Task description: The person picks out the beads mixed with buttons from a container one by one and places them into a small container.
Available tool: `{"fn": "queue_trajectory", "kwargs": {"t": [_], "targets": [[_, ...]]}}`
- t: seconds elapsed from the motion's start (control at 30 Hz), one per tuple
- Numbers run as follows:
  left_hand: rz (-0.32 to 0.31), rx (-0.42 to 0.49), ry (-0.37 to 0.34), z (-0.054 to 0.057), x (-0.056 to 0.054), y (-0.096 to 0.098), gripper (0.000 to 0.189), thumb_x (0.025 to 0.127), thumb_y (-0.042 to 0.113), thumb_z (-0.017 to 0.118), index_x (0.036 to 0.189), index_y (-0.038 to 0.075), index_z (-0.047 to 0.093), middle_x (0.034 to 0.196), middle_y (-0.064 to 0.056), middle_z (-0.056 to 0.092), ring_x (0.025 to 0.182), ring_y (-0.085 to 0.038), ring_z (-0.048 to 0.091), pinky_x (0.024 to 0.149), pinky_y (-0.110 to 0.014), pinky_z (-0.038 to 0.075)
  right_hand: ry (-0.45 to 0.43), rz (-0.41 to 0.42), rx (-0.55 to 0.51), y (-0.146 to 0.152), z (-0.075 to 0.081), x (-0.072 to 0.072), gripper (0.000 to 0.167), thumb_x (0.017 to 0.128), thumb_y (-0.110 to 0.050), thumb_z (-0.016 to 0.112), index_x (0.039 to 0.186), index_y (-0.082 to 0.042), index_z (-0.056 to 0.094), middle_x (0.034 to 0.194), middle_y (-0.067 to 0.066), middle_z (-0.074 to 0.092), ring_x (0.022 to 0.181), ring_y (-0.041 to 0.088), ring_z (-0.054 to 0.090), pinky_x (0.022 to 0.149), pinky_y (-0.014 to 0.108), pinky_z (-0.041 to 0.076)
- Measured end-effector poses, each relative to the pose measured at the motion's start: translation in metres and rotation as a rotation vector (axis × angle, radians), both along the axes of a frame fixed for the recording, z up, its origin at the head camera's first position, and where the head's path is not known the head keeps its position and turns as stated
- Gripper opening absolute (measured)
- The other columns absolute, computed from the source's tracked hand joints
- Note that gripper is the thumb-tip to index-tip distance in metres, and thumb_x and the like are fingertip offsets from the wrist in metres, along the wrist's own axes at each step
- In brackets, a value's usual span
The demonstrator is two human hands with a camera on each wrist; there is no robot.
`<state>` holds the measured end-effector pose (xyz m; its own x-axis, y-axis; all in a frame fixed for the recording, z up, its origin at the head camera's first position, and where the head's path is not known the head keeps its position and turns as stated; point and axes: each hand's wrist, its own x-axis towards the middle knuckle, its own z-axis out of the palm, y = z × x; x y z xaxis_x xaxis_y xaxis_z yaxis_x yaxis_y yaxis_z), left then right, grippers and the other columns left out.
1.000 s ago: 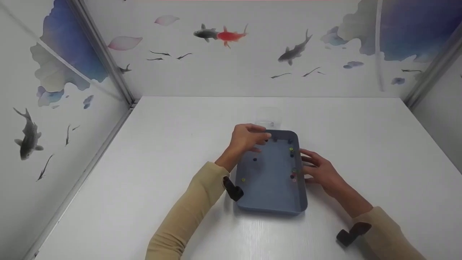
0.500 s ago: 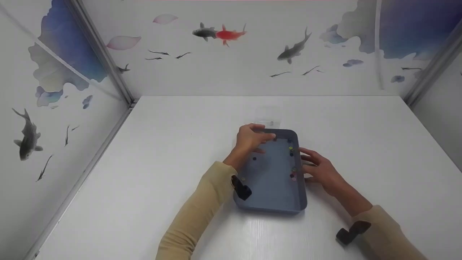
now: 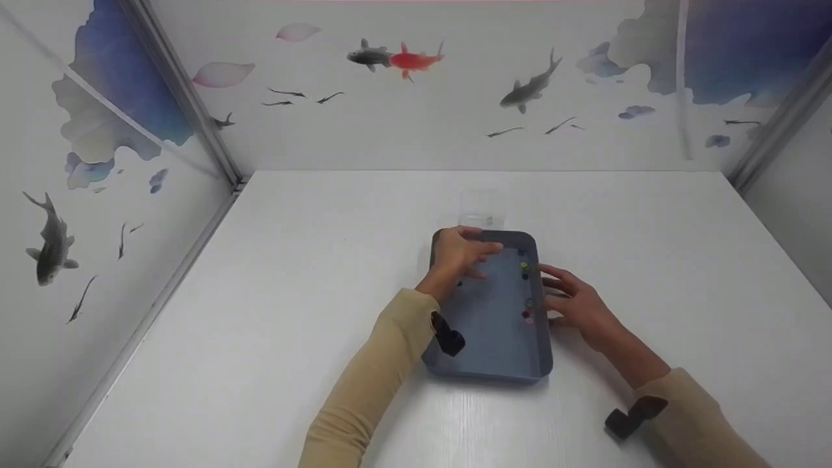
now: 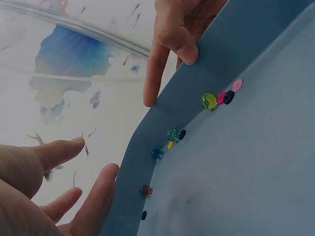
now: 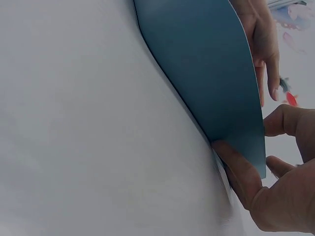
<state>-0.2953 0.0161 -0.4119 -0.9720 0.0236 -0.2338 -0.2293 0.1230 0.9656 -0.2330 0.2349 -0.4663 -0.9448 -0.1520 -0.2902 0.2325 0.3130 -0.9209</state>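
Observation:
My left hand (image 3: 460, 255) hovers over the far left part of a blue-grey tray (image 3: 494, 351), fingers spread and holding nothing. At the tray's right wall, my right hand (image 3: 582, 312) grips the side, with the thumb (image 4: 187, 53) at the rim and a finger (image 5: 238, 164) low on the outside. Along that wall lie a yellow-green marble (image 4: 209, 101), a teal marble (image 4: 173, 134), a blue marble (image 4: 157, 154) and a brownish marble (image 4: 144, 190). Among them are small flat discs, including a pink disc (image 4: 237, 85), a black disc (image 4: 229, 97) and a yellow disc (image 4: 171, 145).
A clear plastic container (image 3: 482, 209) stands just beyond the tray's far end, with something small inside. The white table (image 3: 292, 292) is enclosed by panels (image 3: 416, 123) printed with fish.
My left hand has moved slightly right, farther over the tray, and its forearm now covers the yellow piece at the tray's left. My right hand and the tray keep their places.

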Motion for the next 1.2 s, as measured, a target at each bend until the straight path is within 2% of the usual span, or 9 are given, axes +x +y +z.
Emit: {"fn": "queue_trajectory", "kwargs": {"t": [0.27,0.47,0.7,1.0,1.2], "targets": [[0.023,0.005,-0.049,-0.008,-0.004,0.002,0.056,0.080,0.016,0.085,0.130,0.004,0.063,0.107,-0.018,0.076,0.100,-0.036,0.074,0.062,-0.037,0.064,-0.001,0.001,0.010,0.000,-0.003,-0.001,0.080,0.090,-0.016,0.066,0.159,-0.024,0.027,0.164,0.019,0.026,0.145,0.040,0.039,0.107,0.052,0.050],[0.072,-0.029,-0.056,-0.009,-0.008,0.010,0.053,0.081,0.020,0.084,0.128,0.005,0.065,0.101,-0.011,0.078,0.091,-0.031,0.076,0.059,-0.032,0.063,0.022,0.017,-0.015,0.001,-0.001,0.000,0.079,0.092,-0.015,0.064,0.160,-0.023,0.025,0.164,0.020,0.027,0.146,0.039,0.038,0.106,0.051,0.052],[0.097,-0.029,-0.072,-0.014,-0.011,0.016,0.050,0.080,0.019,0.084,0.124,0.004,0.067,0.106,-0.013,0.077,0.098,-0.031,0.075,0.059,-0.031,0.063,0.033,0.022,-0.020,0.002,0.000,0.000,0.077,0.093,-0.015,0.062,0.160,-0.024,0.025,0.164,0.020,0.027,0.146,0.039,0.038,0.105,0.052,0.052],[0.101,-0.048,-0.097,-0.020,-0.017,0.019,0.043,0.083,0.018,0.081,0.121,0.002,0.068,0.110,-0.019,0.074,0.097,-0.029,0.075,0.060,-0.029,0.063,0.027,0.013,-0.011,0.001,-0.002,0.000,0.075,0.093,-0.015,0.062,0.159,-0.023,0.028,0.163,0.020,0.028,0.145,0.039,0.040,0.105,0.051,0.053],[0.112,-0.053,-0.122,-0.025,-0.019,0.020,0.029,0.085,0.018,0.079,0.108,0.001,0.072,0.104,-0.019,0.075,0.086,-0.028,0.076,0.064,-0.034,0.064,0.020,0.011,-0.012,0.002,-0.002,0.000,0.074,0.094,-0.016,0.062,0.159,-0.023,0.027,0.164,0.021,0.027,0.145,0.040,0.039,0.106,0.054,0.051]]}}
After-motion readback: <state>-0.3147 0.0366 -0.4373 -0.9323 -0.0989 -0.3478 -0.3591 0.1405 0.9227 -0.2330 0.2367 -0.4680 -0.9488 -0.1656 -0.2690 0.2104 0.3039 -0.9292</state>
